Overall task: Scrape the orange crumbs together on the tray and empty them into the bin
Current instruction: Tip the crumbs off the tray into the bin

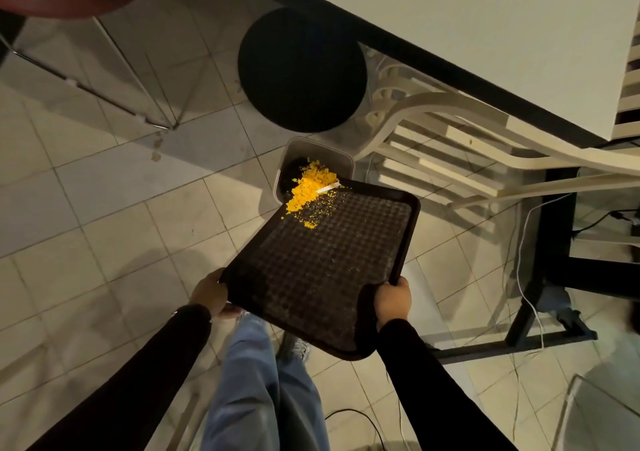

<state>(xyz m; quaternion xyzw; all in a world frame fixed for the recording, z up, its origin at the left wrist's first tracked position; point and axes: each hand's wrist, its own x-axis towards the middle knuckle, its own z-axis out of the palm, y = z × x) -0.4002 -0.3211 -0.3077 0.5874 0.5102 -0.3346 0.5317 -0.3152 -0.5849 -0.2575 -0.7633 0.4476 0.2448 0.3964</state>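
I hold a dark brown textured tray [322,263] tilted away from me over the floor. My left hand [209,293] grips its near left edge and my right hand [393,300] grips its near right corner. A heap of orange crumbs [310,187] lies at the tray's far corner, spilling over the rim. A thin white strip [328,188] lies among the crumbs. Right below that corner stands a small square grey bin [313,147] with a dark inside.
A round black stool [301,69] stands beyond the bin. A white slatted chair [446,145] lies to the right, under a white table [467,20] with a dark edge. Cables [526,284] run over the tiled floor beside a black frame. My legs in jeans are below.
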